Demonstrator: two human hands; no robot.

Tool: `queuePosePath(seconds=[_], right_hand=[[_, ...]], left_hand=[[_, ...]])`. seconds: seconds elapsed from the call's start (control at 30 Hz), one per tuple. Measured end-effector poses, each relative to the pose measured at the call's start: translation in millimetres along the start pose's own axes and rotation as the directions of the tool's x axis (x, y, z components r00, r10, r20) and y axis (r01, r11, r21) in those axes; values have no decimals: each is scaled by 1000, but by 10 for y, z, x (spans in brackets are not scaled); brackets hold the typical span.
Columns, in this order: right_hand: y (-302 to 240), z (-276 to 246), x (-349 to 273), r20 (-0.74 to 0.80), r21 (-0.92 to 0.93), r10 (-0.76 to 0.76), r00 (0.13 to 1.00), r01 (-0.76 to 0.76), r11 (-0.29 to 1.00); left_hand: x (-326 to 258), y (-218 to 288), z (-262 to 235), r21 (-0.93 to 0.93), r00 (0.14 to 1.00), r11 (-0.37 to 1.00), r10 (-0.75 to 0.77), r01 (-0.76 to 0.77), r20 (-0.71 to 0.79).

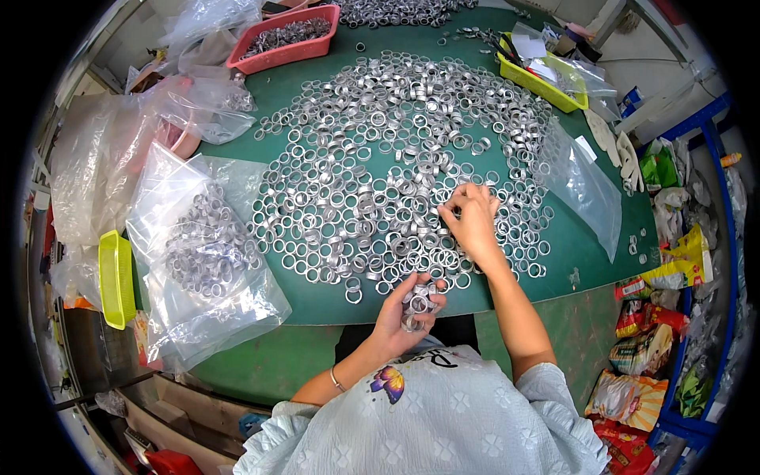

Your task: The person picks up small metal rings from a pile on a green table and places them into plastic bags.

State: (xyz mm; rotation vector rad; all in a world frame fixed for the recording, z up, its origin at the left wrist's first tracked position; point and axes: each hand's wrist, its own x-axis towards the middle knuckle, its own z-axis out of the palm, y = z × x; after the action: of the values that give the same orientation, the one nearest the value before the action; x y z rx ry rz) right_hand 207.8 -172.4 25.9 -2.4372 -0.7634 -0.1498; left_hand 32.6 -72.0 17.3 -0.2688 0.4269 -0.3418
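Note:
A wide spread of silver metal rings (324, 198) covers the middle of the green table (261, 87), lying flat, on edge and partly heaped. My left hand (396, 321) is at the table's near edge, its fingers curled round a small cluster of metal rings (417, 304). Farther forward and to the right, my right hand (473, 222) reaches down among the loose rings. Its thumb and fingers are bent together at the pile; whatever is between the fingertips is too small and hidden to make out.
On the left lies a clear plastic bag (210, 245) of rings, beside a yellow-green basket (117, 279). A red tray (286, 39) of small metal parts stands at the back left, a yellow basket (542, 75) at the back right. An empty-looking plastic bag (582, 190) and gloves (628, 162) lie right.

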Motion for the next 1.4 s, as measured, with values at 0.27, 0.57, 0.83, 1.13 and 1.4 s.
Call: queuePosePath(seconds=[0.27, 0.57, 0.83, 1.13, 1.4], right_hand=[[-225, -507, -144, 360, 621, -297, 884, 11, 784], [-127, -148, -121, 222, 52, -266, 938, 261, 964], [-142, -22, -36, 101, 114, -164, 981, 152, 982], [-147, -278, -10, 247, 512, -209, 946, 56, 857], [-137, -235, 9, 289, 548, -263, 920, 66, 834]], left_hand=[[0, -41, 281, 219, 958, 946, 267, -240, -104], [0, 75, 29, 95, 995, 990, 104, -103, -5], [-1, 73, -15, 113, 996, 991, 67, -74, 60], [-14, 70, -12, 130, 989, 980, 148, -148, 7], [29, 108, -83, 14, 977, 988, 152, -155, 149]])
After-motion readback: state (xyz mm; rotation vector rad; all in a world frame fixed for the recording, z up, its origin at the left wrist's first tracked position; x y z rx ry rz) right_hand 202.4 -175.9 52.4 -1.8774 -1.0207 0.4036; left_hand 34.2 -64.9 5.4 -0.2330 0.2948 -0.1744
